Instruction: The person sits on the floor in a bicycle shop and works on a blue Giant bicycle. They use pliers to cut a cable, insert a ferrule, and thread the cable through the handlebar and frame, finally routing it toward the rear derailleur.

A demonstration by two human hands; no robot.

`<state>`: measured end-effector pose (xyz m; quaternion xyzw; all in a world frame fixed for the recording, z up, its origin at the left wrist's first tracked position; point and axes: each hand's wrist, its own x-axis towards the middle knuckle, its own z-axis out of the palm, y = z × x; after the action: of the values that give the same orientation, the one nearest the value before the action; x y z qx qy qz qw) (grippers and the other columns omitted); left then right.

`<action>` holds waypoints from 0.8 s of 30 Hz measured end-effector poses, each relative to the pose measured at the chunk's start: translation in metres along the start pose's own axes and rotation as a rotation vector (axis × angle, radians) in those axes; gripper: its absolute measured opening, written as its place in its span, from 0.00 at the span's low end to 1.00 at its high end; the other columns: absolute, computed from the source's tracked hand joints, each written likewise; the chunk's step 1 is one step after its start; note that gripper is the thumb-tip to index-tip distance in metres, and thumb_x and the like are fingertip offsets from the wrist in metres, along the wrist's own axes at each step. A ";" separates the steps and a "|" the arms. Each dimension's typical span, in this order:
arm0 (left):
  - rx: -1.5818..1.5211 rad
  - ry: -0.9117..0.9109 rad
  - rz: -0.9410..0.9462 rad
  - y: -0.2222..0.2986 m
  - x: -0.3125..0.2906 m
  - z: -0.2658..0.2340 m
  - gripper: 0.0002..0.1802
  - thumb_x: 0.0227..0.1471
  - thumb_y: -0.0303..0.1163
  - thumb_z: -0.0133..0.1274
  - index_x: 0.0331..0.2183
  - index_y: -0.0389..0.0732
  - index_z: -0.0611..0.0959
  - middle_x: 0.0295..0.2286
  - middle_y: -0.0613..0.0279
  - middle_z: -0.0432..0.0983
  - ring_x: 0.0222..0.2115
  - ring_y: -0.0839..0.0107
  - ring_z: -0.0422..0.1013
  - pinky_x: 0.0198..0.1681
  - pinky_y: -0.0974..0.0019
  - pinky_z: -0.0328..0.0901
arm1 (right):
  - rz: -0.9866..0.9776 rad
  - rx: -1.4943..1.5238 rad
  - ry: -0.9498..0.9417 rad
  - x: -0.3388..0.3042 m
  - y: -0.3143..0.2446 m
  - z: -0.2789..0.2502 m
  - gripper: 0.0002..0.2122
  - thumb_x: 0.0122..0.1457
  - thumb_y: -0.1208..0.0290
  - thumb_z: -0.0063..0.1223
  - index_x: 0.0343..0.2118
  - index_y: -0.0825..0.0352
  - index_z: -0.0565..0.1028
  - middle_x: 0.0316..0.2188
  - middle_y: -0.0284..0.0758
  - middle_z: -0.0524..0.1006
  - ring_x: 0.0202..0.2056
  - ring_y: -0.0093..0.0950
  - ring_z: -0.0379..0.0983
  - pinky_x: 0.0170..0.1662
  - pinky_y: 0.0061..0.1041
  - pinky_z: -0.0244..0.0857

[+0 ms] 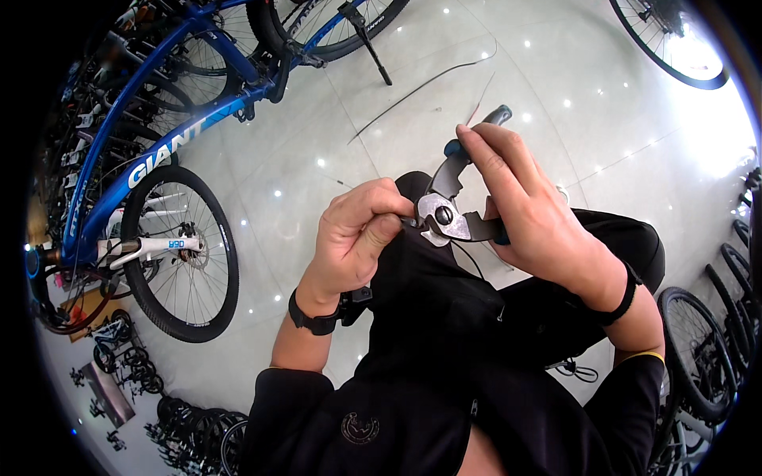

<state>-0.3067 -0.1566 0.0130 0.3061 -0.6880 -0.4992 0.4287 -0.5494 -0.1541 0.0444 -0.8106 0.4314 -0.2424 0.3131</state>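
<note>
My right hand (pixel 528 186) grips a pair of cable cutters (pixel 444 215), its fingers and thumb on the two spread handles. The rounded metal jaws point toward my left hand (pixel 353 234). That hand is closed in a pinch, thumb against the curled fingers, on the end of a thin black cable right beside the jaws. Below the cutter head a stretch of black cable (pixel 474 260) runs down over my dark trousers. Whether the blades touch the cable cannot be made out.
A blue bicycle (pixel 171 151) stands at the left, its front wheel (pixel 181 254) nearest me. A long dark cable (pixel 421 86) curves over the pale tiled floor (pixel 274 198) ahead. More bicycles crowd the far left, and several wheels (pixel 698 349) line the right side.
</note>
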 end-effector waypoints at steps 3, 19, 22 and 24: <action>-0.030 0.000 -0.006 -0.002 -0.001 0.002 0.08 0.58 0.31 0.52 0.32 0.35 0.79 0.23 0.65 0.70 0.21 0.75 0.60 0.25 0.72 0.55 | -0.007 0.023 0.011 -0.001 -0.001 -0.001 0.45 0.32 0.88 0.63 0.60 0.75 0.57 0.54 0.46 0.61 0.53 0.45 0.63 0.52 0.35 0.65; 0.049 -0.036 0.012 -0.003 0.000 0.002 0.10 0.55 0.34 0.56 0.29 0.36 0.79 0.21 0.65 0.68 0.21 0.73 0.62 0.25 0.71 0.56 | -0.062 -0.099 0.054 -0.008 0.002 0.000 0.40 0.36 0.92 0.53 0.60 0.71 0.59 0.52 0.44 0.63 0.44 0.42 0.69 0.39 0.31 0.69; 0.111 -0.043 0.049 -0.005 0.001 0.001 0.11 0.54 0.35 0.57 0.29 0.36 0.80 0.21 0.65 0.69 0.22 0.72 0.63 0.26 0.71 0.57 | -0.061 -0.137 0.033 -0.010 0.003 0.004 0.39 0.37 0.91 0.54 0.59 0.72 0.60 0.51 0.44 0.64 0.47 0.44 0.68 0.43 0.34 0.68; 0.134 -0.050 0.057 -0.006 0.001 0.001 0.11 0.53 0.35 0.58 0.29 0.36 0.80 0.21 0.65 0.70 0.22 0.72 0.64 0.26 0.71 0.58 | -0.036 -0.100 0.002 -0.010 0.003 0.003 0.38 0.38 0.90 0.54 0.58 0.72 0.61 0.51 0.44 0.64 0.47 0.44 0.68 0.44 0.35 0.67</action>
<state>-0.3077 -0.1586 0.0077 0.3021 -0.7386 -0.4471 0.4041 -0.5537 -0.1462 0.0390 -0.8326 0.4287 -0.2269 0.2672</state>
